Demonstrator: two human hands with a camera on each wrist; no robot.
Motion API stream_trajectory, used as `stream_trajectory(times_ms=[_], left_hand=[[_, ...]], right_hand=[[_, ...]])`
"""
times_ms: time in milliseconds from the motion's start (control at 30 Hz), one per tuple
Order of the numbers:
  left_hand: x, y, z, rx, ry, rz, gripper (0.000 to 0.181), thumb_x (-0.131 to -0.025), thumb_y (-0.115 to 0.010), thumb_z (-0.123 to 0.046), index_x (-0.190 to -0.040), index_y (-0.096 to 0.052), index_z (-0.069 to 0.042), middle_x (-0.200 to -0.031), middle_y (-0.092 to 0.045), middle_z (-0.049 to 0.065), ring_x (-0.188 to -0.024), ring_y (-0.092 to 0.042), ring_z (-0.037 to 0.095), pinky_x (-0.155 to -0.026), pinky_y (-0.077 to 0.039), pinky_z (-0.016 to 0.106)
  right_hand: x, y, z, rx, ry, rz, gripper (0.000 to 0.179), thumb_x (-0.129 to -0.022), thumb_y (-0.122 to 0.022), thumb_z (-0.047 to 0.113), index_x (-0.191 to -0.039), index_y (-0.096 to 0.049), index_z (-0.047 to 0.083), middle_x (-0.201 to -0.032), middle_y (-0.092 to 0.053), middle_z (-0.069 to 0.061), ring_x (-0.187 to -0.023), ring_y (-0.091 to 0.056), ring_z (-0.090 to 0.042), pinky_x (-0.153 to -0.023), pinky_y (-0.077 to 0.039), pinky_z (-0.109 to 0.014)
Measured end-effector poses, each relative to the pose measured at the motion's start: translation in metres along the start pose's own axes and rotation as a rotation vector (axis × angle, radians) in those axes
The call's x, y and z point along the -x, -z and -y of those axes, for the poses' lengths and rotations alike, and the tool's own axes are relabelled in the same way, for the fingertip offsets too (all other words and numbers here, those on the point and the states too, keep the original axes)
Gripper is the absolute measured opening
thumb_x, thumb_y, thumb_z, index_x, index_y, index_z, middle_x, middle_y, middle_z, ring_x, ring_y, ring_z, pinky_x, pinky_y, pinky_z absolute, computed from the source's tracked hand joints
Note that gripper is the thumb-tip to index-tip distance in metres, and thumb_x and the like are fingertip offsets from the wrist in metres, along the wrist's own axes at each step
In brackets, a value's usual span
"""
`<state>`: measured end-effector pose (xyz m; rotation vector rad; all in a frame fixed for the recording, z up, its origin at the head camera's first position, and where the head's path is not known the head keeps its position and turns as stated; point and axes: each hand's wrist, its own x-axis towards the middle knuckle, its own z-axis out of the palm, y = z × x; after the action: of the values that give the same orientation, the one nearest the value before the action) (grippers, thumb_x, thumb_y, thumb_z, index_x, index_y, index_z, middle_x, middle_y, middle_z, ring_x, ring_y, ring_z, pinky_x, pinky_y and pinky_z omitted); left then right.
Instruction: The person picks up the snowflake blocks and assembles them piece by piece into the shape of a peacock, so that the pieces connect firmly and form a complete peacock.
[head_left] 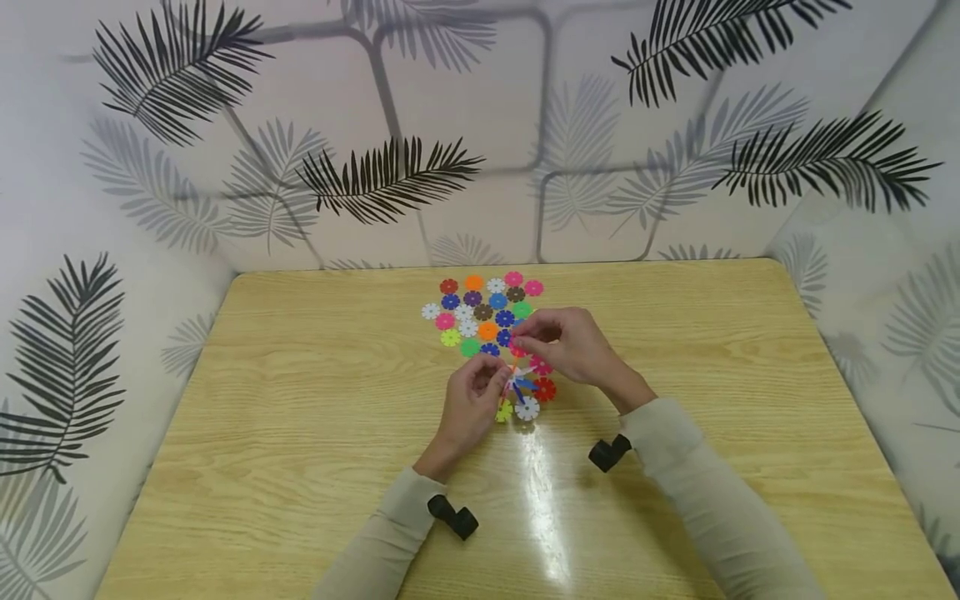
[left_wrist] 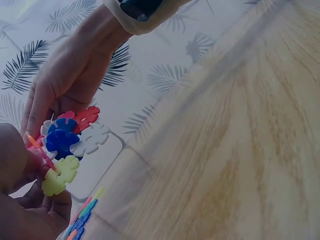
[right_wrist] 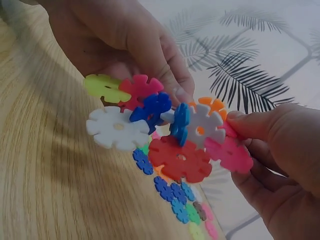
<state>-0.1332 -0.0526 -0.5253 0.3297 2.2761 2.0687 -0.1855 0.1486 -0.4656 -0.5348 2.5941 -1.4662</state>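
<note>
Both hands hold a cluster of interlocking plastic snowflake discs (right_wrist: 180, 159) above the table. It joins red, white, blue, pink, yellow and orange pieces at angles. My left hand (head_left: 467, 404) pinches the cluster between thumb and fingers on its left side, near the yellow disc (left_wrist: 60, 175). On the far right side, my right hand (head_left: 573, 346) pinches a pink disc (right_wrist: 232, 129) by its edge, against the orange disc (right_wrist: 214, 104). Whether those two are slotted together is hidden by the fingers. A white disc (right_wrist: 117, 128) points outward, beside a dark blue one (right_wrist: 152, 112).
Several loose snowflake discs (head_left: 483, 312) in many colours lie flat in a group just beyond the hands. The wooden table (head_left: 300, 417) meets a leaf-patterned wall (head_left: 480, 217) at its back edge. Each sleeve carries a black wrist camera (head_left: 609, 452).
</note>
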Motion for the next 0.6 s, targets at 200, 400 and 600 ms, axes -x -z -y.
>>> stream_trajectory(times_ms=[200,400,600], left_hand=[[-0.002,0.001,0.0,0.054,0.046,-0.014,0.013,-0.113,-0.058,-0.007,-0.115,-0.065,0.004,-0.102,-0.066,0.019,-0.083,-0.062,0.013,-0.075,-0.054,0.018],[-0.005,0.005,0.002,0.163,0.112,-0.034,0.012,-0.111,-0.059,-0.003,-0.117,-0.063,0.007,-0.101,-0.068,0.01,-0.085,-0.068,0.008,-0.081,-0.061,0.021],[-0.009,0.009,0.003,0.444,0.246,-0.023,0.005,-0.109,-0.059,0.003,-0.113,-0.058,0.0,-0.102,-0.074,0.003,-0.096,-0.076,0.011,-0.094,-0.066,0.031]], right_hand=[[0.002,0.004,-0.01,-0.075,0.015,0.037,0.021,-0.108,-0.071,0.014,-0.127,-0.079,0.008,-0.112,-0.082,-0.011,-0.088,-0.075,-0.018,-0.075,-0.061,-0.023],[0.005,0.006,-0.017,-0.109,0.005,0.003,0.037,-0.116,-0.055,0.022,-0.15,-0.065,0.014,-0.12,-0.077,-0.015,-0.088,-0.067,-0.023,-0.068,-0.056,-0.03],[0.006,0.005,-0.028,-0.148,-0.015,-0.029,0.038,-0.119,-0.047,0.024,-0.146,-0.066,0.007,-0.122,-0.076,-0.019,-0.102,-0.073,-0.03,-0.092,-0.063,-0.054]])
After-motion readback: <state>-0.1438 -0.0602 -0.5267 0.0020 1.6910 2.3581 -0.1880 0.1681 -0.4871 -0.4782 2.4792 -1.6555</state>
